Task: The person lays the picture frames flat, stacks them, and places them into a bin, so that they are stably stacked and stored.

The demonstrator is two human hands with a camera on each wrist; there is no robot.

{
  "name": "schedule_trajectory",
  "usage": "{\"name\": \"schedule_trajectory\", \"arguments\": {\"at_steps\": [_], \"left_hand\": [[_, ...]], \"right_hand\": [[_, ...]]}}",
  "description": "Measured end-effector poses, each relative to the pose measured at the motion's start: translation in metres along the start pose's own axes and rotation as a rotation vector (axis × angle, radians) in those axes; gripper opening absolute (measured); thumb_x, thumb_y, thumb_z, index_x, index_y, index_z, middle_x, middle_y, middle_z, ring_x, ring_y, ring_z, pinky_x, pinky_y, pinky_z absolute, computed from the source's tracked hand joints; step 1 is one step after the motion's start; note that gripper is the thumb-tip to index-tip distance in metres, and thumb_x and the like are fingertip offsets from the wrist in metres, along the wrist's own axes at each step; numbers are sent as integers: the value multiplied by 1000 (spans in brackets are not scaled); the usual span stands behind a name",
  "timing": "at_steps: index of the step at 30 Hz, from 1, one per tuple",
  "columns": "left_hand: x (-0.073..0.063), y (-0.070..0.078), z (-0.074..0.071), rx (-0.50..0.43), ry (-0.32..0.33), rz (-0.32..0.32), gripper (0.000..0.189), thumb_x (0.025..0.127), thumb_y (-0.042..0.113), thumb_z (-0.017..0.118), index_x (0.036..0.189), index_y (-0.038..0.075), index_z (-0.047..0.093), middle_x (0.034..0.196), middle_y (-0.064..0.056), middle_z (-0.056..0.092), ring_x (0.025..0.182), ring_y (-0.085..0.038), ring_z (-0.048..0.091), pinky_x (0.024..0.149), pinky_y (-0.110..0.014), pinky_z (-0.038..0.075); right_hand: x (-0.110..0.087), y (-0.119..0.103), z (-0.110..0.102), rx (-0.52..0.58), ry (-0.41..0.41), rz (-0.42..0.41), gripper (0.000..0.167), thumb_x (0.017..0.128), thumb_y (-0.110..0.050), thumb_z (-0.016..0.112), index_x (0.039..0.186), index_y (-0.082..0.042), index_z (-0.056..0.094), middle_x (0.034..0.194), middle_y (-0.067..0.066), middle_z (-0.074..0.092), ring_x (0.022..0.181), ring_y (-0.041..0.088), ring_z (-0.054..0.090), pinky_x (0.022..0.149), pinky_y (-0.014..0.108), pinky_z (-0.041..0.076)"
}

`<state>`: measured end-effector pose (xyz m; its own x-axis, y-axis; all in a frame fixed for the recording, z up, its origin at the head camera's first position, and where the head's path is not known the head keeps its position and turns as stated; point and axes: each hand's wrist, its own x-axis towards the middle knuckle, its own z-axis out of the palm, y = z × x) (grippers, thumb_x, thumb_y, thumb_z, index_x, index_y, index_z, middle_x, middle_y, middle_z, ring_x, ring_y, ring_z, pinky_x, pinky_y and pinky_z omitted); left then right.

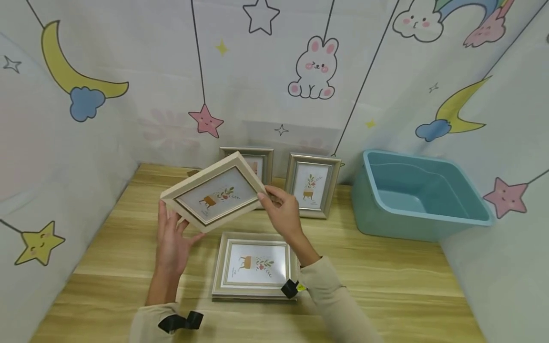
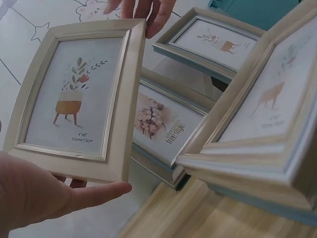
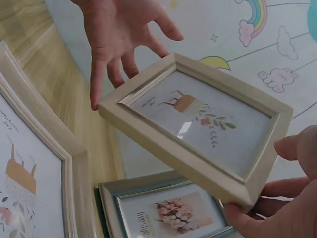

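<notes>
A cream picture frame [image 1: 216, 193] is held up tilted above the table, its print of a plant in an orange legged pot facing me. My right hand [image 1: 283, 209] pinches its right corner, thumb in front and fingers behind, as the right wrist view also shows with the frame [image 3: 198, 119]. Under the lower left edge, my left hand [image 1: 173, 240] supports it with fingers spread and mostly straight. In the left wrist view, a straight digit of the left hand [image 2: 44, 198] runs along the bottom edge. Below lies a stack of frames [image 1: 255, 267], the top one with a similar print.
Two frames stand against the back wall: a plant-print one [image 1: 310, 188] and one with a flower picture [image 2: 153, 119], partly hidden by the held frame. A blue-green plastic bin [image 1: 394, 224] is at the right on the wooden table [image 1: 386, 286]. Cartoon-printed cloth hangs around.
</notes>
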<state>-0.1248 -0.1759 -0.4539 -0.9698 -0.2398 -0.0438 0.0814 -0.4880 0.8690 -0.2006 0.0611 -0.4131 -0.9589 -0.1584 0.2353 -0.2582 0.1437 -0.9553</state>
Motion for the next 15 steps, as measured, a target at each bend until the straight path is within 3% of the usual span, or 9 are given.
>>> {"name": "schedule_trajectory", "arguments": {"at_steps": [5,9,15], "left_hand": [[-1,-3,2,122,-13,55,64,108,37,33,159,40,-5,167,-16,9,151,-44,12,108,-78,20],[0,-8,6,237,-34,80,64,108,34,34,160,37,-4,165,-21,10,151,-42,12,106,-80,21],[-1,-10,10,366,-53,139,63,109,29,33,161,30,-3,156,-29,23,146,-46,23,106,-79,25]], "right_hand": [[-3,0,-12,-141,-91,97,47,101,-32,60,131,4,62,127,22,67,119,36,64,98,48,55],[-6,6,-16,-117,-104,136,50,102,-35,57,138,-1,57,130,22,66,124,36,61,104,51,50],[-4,10,-17,-78,-116,219,55,102,-43,54,142,-5,54,136,22,62,124,38,60,96,49,55]]}}
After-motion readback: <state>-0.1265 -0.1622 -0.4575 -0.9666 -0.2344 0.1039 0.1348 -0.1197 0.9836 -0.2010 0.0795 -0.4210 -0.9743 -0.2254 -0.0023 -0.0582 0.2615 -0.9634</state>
